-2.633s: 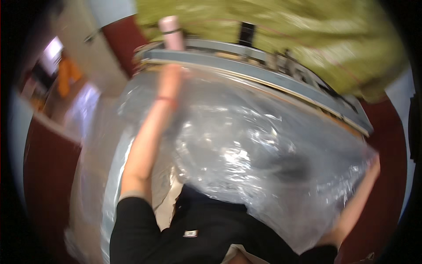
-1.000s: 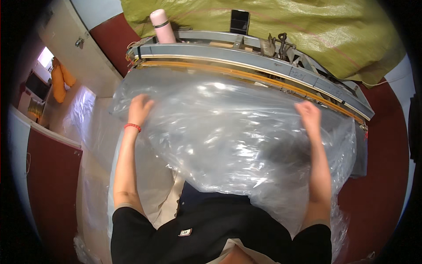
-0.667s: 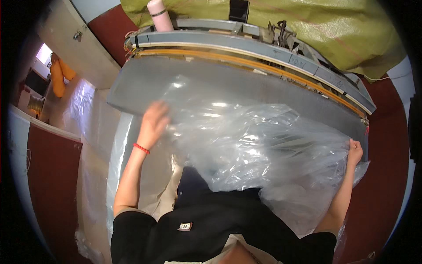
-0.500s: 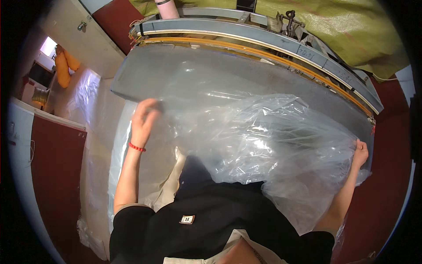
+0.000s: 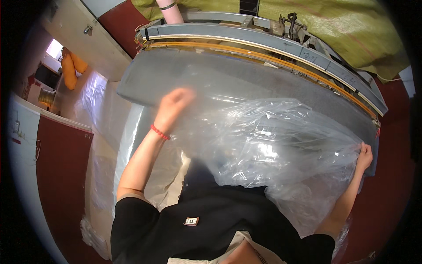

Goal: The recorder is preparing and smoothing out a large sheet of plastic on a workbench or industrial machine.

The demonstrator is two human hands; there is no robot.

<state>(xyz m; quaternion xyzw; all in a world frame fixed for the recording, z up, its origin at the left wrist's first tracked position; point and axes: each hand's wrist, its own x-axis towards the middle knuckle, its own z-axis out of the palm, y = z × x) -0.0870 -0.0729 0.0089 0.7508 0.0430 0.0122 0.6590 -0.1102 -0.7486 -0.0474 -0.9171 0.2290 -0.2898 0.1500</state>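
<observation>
Big sheet of clear plastic film [image 5: 272,145] spread and bunched across the near half of the grey padded bed [image 5: 246,81], crinkling with highlights through its middle. Left hand [image 5: 173,103] is up at the film's left margin, blurred, fingers curled loosely — whether it actually pinches the film or just lies on it, cannot tell from this view. A red bracelet [image 5: 159,132] sits on that wrist. Over on the far side, right hand [image 5: 364,155] is closed tight on the film's right edge, right where the bed runs out at its right-hand corner, arm stretched almost straight. Between the two hands the film sags and puffs; its far edge stops short of the back, leaving a bare band of grey bed open all along the rear. Behind that band runs a yellow strip [image 5: 263,55] and a grey metal rail [image 5: 272,37], curving with the lens, so the back edge is walled off. A pink cylinder [image 5: 169,9] stands at the rail's left end. More clear film hangs off the left side [image 5: 103,110] down toward the floor, beside a red-brown panel [image 5: 61,176]. Olive sacking [image 5: 347,31] fills the far right.
</observation>
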